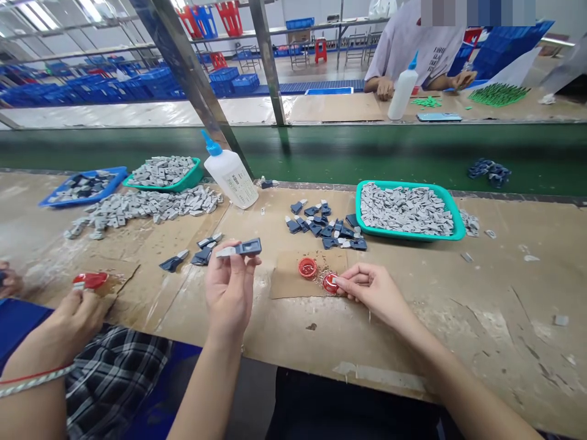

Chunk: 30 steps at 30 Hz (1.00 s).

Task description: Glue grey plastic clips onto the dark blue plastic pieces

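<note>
Raised over the cardboard-covered table, my left hand point(232, 290) is closed on a dark blue plastic part point(250, 247) with a light grey tip, held roughly level between thumb and fingers. My right hand point(373, 290) is closed in a pinch on a small pale grey piece point(335, 280), right at a red cap point(328, 285). Beside that cap sits a second red cap point(307, 267) with something wet-looking inside. Both caps rest on a cardboard piece point(284, 282). Behind them lies a loose pile of dark blue parts point(316, 225) with grey tips.
A green tray point(408, 237) of small grey pieces stands behind my right hand. A white glue bottle point(233, 177) leans near grey pieces point(151, 205) and another green tray point(190, 177). A co-worker's hand point(76, 321) works at left; another person sits across the green belt point(330, 153).
</note>
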Each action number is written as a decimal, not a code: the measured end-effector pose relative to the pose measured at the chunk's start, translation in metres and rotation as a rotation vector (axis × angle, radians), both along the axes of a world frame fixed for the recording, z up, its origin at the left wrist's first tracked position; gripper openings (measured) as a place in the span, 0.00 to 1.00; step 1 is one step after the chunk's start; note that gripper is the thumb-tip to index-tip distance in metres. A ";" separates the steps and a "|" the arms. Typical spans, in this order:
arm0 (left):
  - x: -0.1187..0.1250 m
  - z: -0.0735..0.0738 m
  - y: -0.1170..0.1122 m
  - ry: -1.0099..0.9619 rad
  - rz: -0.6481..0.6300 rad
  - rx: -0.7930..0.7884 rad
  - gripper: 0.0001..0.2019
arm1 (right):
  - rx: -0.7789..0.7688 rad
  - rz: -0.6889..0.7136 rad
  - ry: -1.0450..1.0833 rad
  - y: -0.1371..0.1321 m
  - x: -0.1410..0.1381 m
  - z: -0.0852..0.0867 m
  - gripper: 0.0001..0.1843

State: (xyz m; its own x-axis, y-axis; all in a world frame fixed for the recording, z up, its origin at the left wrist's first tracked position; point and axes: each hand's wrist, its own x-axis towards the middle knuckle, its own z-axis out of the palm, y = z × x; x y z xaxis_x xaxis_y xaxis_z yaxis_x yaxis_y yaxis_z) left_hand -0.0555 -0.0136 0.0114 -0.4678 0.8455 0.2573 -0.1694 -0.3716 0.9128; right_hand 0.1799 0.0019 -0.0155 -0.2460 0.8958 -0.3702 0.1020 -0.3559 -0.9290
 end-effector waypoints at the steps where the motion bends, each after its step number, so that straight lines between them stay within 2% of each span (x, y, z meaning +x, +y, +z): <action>1: 0.004 0.000 -0.005 -0.057 -0.009 -0.026 0.09 | -0.003 -0.002 0.007 0.000 0.000 -0.001 0.17; 5: 0.019 -0.009 -0.024 -0.149 -0.066 -0.158 0.09 | -0.021 -0.009 0.037 0.002 0.001 -0.001 0.18; 11: 0.051 -0.025 -0.041 -0.049 -0.106 -0.314 0.14 | -0.090 0.015 0.194 0.002 0.013 0.009 0.16; 14: 0.070 -0.023 -0.043 -0.023 -0.150 -0.318 0.12 | -0.113 0.015 0.251 -0.004 0.022 0.020 0.15; 19: 0.094 -0.016 -0.043 -0.014 -0.270 -0.291 0.09 | -0.041 0.072 0.259 -0.015 0.028 0.036 0.14; 25: 0.101 -0.012 -0.044 0.032 -0.281 -0.280 0.09 | -0.002 0.113 0.211 -0.017 0.027 0.039 0.13; 30: 0.102 -0.011 -0.046 0.079 -0.270 -0.281 0.10 | -0.024 0.146 0.137 -0.016 0.029 0.038 0.17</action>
State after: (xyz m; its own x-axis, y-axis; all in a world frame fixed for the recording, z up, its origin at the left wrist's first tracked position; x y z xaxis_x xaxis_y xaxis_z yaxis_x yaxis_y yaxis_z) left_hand 0.0465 -0.0597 0.0008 -0.2066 0.9781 0.0249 -0.1521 -0.0573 0.9867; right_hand 0.2089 -0.0137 0.0227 -0.4223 0.8382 -0.3452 0.0272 -0.3689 -0.9291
